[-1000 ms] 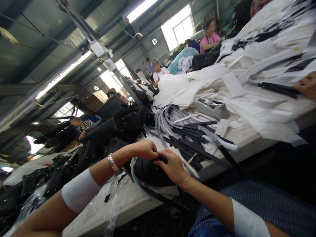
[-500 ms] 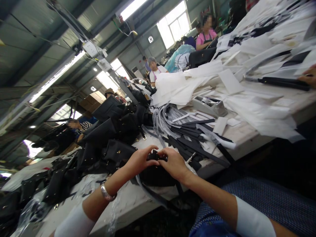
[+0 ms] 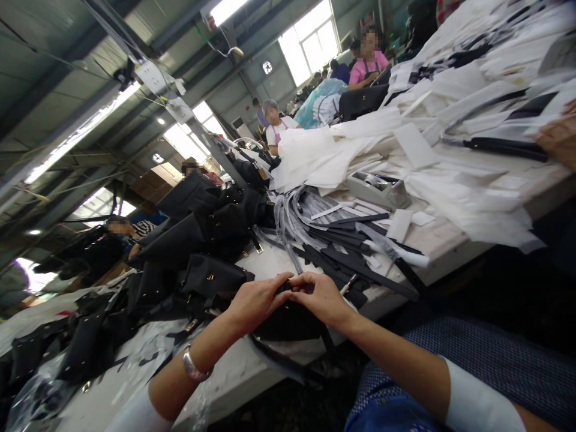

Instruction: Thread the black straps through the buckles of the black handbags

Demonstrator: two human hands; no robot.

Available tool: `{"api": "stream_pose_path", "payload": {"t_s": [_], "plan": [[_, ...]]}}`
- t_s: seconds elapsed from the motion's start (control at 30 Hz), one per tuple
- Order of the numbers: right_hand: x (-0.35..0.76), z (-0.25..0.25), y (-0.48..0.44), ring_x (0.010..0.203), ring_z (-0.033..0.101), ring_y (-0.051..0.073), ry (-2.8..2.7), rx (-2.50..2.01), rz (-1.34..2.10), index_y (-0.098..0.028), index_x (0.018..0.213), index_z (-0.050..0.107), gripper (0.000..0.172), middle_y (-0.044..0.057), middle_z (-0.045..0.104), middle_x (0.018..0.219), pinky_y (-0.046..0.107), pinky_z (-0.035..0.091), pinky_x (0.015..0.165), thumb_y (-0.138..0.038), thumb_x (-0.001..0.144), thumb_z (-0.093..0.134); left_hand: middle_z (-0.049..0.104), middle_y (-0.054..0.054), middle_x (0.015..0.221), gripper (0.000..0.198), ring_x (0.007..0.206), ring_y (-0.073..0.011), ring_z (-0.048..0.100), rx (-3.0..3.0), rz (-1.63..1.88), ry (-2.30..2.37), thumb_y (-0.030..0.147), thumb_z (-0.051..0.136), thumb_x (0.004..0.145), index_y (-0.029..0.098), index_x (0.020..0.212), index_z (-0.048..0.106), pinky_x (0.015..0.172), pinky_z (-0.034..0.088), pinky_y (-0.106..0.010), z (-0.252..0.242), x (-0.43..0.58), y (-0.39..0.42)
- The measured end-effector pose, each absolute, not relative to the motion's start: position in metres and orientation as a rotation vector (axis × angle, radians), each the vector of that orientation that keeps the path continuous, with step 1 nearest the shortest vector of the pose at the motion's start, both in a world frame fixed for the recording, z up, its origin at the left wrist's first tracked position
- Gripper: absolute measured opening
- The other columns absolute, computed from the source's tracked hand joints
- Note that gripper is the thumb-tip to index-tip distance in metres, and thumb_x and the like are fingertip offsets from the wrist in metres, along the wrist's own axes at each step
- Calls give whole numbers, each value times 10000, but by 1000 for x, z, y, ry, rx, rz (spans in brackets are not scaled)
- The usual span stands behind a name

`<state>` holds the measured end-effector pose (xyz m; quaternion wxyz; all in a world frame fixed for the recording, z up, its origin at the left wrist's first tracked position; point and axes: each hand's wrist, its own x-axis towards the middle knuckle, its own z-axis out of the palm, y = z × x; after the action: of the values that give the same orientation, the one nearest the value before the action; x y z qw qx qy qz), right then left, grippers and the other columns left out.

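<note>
At the table's front edge, a black bag (image 3: pixel 290 324) lies under my hands, its upper part partly covered by them. My left hand (image 3: pixel 257 301) is closed, thumb and fingers pinching a small black part at the top of the bag. From the other side, my right hand (image 3: pixel 321 300) pinches the same spot, its fingertips meeting those of the left. The exact shape of the pinched part is hidden by the fingers. Beside my left hand sits another black bag (image 3: pixel 215 275) with a gold-coloured clasp.
Black straps (image 3: pixel 346 258), some in clear plastic, lie beyond my right hand. A grey box (image 3: pixel 378 189) and white sheets (image 3: pixel 310 156) are farther back. Black bags (image 3: pixel 180 240) pile up at left. Another person's hand (image 3: pixel 560 138) is at the right edge.
My fingertips have drawn closer together over the black part, which now shows less. The view has shifted slightly; the other person's hand at the right edge reaches farther into view.
</note>
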<state>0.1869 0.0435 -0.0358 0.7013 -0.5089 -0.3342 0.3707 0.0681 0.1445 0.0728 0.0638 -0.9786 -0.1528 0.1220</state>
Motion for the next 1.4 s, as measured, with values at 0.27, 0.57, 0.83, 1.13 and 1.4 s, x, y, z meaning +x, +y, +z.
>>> {"api": "stream_pose_path", "payload": {"t_s": [0.27,0.57,0.83,1.13,1.4], "plan": [[197,-33,43,748,661,168,-690,-1136,1014,-137,850,751,233,45,743,794,268,485,711,-317,704,736,672,-66,1299,505,1068,-264,701,-3040,338,-418,496,488,970,289,1430,462,837,557,-322,65,64,159],[208,-27,48,562,503,87,-795,-1211,1094,-143,741,727,109,-14,641,634,195,324,495,-232,694,686,717,-32,1090,399,913,-213,713,-3124,143,-428,493,576,930,282,1264,638,743,520,-252,63,62,164],[210,-19,44,496,460,85,-781,-1300,1168,-145,696,721,127,-14,609,559,194,307,452,-252,684,655,698,-10,968,306,808,-150,674,-3294,0,-386,431,641,898,296,1164,707,722,469,-212,65,59,163],[219,-38,19,534,502,104,-784,-1515,1070,-144,713,737,152,-5,647,595,204,320,479,-265,679,653,688,-33,960,205,858,-158,658,-3473,-222,-517,335,667,881,219,1036,733,806,483,-235,57,57,166],[242,-67,-17,568,567,146,-820,-1792,879,-157,725,728,124,19,692,638,232,356,514,-229,679,638,686,-48,983,248,880,-171,652,-3516,-208,-546,372,653,896,225,1083,723,819,489,-252,55,51,164]]}}
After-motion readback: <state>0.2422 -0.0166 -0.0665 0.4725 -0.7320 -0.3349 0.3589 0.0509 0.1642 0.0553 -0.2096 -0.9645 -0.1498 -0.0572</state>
